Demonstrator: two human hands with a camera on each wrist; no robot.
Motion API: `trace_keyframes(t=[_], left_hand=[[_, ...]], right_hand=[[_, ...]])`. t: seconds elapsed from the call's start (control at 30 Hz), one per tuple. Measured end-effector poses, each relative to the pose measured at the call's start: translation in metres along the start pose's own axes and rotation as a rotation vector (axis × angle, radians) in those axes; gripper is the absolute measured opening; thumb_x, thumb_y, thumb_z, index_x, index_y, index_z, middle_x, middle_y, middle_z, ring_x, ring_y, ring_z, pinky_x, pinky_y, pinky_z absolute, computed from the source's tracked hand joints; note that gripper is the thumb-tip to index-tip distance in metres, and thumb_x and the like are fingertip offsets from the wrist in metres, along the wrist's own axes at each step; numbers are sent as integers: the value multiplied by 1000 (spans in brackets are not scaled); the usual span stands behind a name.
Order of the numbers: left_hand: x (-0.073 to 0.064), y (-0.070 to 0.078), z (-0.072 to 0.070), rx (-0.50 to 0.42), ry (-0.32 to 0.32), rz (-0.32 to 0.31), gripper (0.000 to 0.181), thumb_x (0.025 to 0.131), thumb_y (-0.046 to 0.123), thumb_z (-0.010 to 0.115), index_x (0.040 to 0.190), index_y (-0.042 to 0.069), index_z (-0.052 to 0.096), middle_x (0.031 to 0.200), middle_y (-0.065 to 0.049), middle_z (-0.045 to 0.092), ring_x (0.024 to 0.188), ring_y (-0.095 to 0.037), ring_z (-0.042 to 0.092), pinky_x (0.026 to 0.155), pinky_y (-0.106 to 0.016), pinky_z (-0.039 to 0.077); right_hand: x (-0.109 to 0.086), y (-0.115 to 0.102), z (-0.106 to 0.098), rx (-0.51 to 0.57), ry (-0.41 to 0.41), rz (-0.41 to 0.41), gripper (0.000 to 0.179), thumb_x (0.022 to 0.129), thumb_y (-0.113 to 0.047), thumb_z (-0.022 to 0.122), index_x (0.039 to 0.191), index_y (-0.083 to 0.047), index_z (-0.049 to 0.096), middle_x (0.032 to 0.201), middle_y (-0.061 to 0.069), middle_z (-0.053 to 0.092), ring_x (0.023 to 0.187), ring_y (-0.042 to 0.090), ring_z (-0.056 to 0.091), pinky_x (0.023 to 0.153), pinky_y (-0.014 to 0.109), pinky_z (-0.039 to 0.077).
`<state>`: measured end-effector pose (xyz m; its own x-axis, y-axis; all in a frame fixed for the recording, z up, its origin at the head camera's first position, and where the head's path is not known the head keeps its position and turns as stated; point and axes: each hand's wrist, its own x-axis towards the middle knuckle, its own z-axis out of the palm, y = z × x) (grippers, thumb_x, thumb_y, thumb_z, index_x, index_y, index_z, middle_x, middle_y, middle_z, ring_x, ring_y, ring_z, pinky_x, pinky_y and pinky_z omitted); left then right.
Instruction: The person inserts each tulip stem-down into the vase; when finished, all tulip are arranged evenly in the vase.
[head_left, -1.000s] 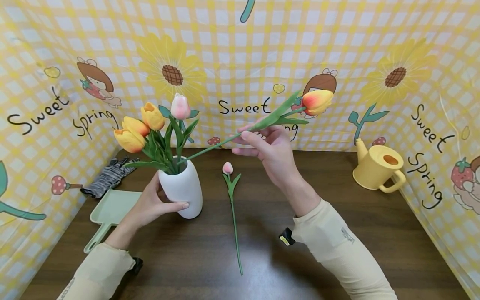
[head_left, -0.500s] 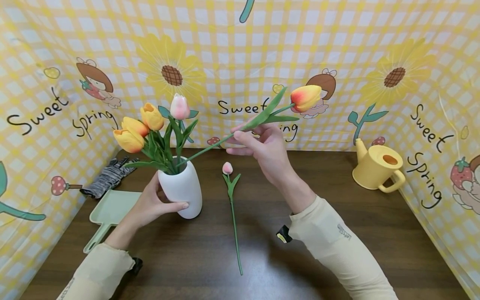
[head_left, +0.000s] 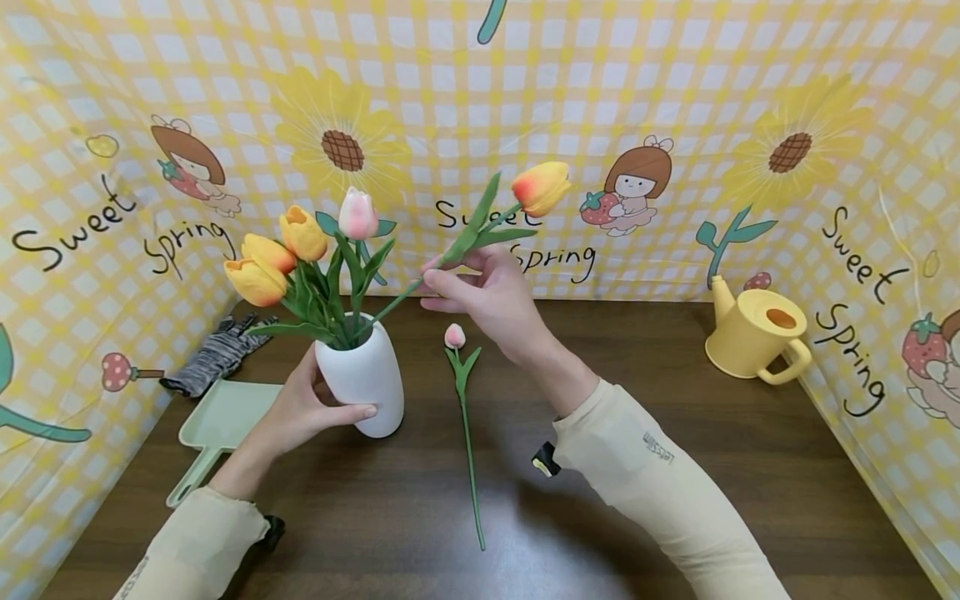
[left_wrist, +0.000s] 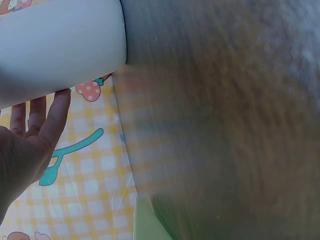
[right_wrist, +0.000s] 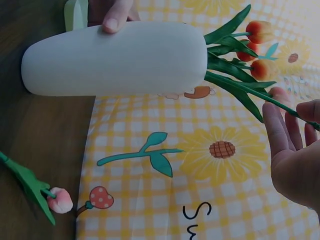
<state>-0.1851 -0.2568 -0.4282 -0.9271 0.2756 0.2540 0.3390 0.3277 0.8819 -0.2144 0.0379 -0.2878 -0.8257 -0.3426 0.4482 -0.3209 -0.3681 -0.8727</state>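
A white vase (head_left: 363, 385) stands on the table, and my left hand (head_left: 303, 408) grips its side with the thumb across the front. Several yellow-orange tulips (head_left: 257, 279) and a pink one (head_left: 358, 213) stand in it. My right hand (head_left: 491, 300) pinches the stem of an orange-yellow tulip (head_left: 542, 189). That stem slants down to the left, its lower end inside the vase mouth and out of sight. Between the arms a second pink tulip (head_left: 455, 337) lies on the table. The right wrist view shows the pinched stem (right_wrist: 260, 94) entering the vase opening.
A yellow watering can (head_left: 753, 329) stands at the right back. Behind my left arm lie a pale green dustpan (head_left: 228, 412) and a grey knitted glove (head_left: 217, 354). Checked cloth walls surround the brown table (head_left: 675, 467) on the back and sides.
My right hand has moved left toward the vase, and more of the orange-yellow tulip's stem has slid into the mouth. The left hand and vase have stayed in place.
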Motion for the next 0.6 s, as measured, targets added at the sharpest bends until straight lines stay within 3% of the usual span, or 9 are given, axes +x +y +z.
trace_keyframes(t=[0.17, 0.3, 0.4, 0.6], left_hand=[[-1, -1, 0, 5, 7, -8, 100, 72, 6, 93, 150, 29, 35, 136, 0, 53, 114, -24, 60, 80, -36, 58], [-1, -1, -1, 9, 11, -4, 99, 72, 5, 93, 150, 29, 36, 135, 0, 53, 114, -23, 61, 79, -35, 59], [-1, -1, -1, 8, 8, -2, 99, 72, 5, 92, 150, 29, 36, 136, -1, 53, 114, -23, 61, 79, -35, 58], [-1, -1, 0, 8, 7, 7, 99, 72, 5, 92, 151, 27, 35, 136, -2, 54, 113, -23, 61, 79, -36, 58]], right_hand=[[6, 4, 10, -20, -22, 31, 13, 93, 5, 68, 104, 12, 65, 98, 22, 70, 88, 34, 73, 82, 48, 59], [9, 11, 17, -7, -18, 58, 15, 93, 5, 68, 106, 9, 63, 103, 27, 68, 91, 29, 72, 83, 46, 59], [11, 18, 20, -4, -21, 79, 20, 93, 5, 69, 110, 10, 61, 106, 29, 68, 95, 32, 71, 83, 46, 58], [12, 30, 23, -63, -48, 119, 18, 93, 0, 71, 108, 6, 62, 103, 20, 70, 93, 32, 72, 82, 43, 59]])
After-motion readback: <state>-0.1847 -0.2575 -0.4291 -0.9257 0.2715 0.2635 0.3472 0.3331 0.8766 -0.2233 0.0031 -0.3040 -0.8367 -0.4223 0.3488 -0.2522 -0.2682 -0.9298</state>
